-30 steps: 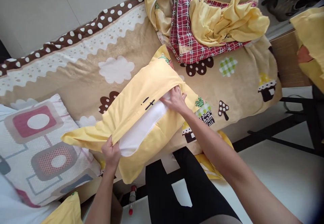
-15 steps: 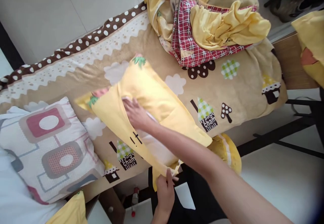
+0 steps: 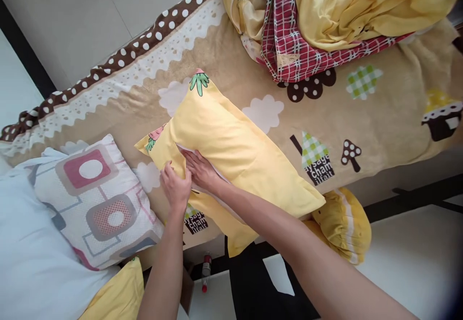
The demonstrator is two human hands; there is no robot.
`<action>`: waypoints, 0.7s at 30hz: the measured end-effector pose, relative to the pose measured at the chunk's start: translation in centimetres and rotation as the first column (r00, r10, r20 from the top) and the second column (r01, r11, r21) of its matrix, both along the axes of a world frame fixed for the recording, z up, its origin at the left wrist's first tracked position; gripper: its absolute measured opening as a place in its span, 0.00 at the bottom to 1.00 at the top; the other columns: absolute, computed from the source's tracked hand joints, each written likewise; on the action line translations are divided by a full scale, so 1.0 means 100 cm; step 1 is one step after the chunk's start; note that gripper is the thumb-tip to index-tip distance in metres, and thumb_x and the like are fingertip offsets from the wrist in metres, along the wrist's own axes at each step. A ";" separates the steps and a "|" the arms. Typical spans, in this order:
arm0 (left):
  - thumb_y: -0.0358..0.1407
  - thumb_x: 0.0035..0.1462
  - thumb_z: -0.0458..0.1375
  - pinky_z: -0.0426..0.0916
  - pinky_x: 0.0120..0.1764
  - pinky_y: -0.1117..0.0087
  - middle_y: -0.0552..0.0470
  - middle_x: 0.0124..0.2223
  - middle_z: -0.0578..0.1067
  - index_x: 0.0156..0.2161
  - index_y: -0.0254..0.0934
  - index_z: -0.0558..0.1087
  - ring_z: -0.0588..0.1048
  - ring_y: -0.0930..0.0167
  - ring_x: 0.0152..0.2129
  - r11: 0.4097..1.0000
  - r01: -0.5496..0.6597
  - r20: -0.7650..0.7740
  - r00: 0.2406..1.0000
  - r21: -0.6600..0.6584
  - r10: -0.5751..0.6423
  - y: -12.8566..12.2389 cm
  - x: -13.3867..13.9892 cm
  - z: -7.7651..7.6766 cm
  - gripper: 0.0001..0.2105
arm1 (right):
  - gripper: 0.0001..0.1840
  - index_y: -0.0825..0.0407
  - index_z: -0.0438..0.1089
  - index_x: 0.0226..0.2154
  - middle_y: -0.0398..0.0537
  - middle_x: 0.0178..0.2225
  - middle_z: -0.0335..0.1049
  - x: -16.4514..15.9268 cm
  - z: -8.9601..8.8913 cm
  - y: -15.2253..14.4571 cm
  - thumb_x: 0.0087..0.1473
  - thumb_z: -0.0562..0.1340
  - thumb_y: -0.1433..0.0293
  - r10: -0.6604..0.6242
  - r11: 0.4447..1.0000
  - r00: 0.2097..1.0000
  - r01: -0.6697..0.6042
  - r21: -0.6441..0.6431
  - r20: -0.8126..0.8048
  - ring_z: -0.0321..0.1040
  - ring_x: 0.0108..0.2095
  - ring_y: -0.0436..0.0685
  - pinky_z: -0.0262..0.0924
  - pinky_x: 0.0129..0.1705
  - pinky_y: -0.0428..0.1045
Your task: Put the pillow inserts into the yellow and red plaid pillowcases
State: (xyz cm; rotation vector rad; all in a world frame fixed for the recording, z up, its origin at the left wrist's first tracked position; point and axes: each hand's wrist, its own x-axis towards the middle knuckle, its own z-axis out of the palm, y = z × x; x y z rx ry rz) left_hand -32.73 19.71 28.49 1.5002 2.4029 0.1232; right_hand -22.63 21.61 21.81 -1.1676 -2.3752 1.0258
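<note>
A yellow pillowcase (image 3: 231, 132) with strawberry-like prints at two corners lies on the bed, puffed out by a pillow inside. My left hand (image 3: 176, 185) pinches the flap beside the slit in the case. Close to it, my right hand (image 3: 200, 168) lies flat at the slit with its fingers stretched out, the fingertips partly hidden by the fabric. The loose lower edge of the case hangs over the bed's near side.
On the left sits a patterned white cushion (image 3: 104, 199). A red plaid quilt (image 3: 282, 45) with yellow cloth (image 3: 347, 11) is heaped at the top right. A round yellow cushion (image 3: 347, 223) is below the bed edge; a red-capped bottle (image 3: 206, 272) is lower down.
My left hand has left the lower corner of the pillowcase and moved up to the flap near my right hand. The right hand stays at the slit. The view has shifted.
</note>
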 end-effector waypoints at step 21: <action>0.28 0.41 0.51 0.58 0.26 0.71 0.58 0.21 0.66 0.26 0.37 0.70 0.64 0.74 0.20 0.950 -0.227 0.111 0.972 0.215 0.208 0.031 -0.087 0.029 0.06 | 0.16 0.61 0.75 0.43 0.61 0.47 0.75 -0.030 0.046 0.000 0.59 0.53 0.76 0.241 0.968 0.955 -0.224 -0.110 0.173 0.69 0.52 0.64 0.55 0.62 0.60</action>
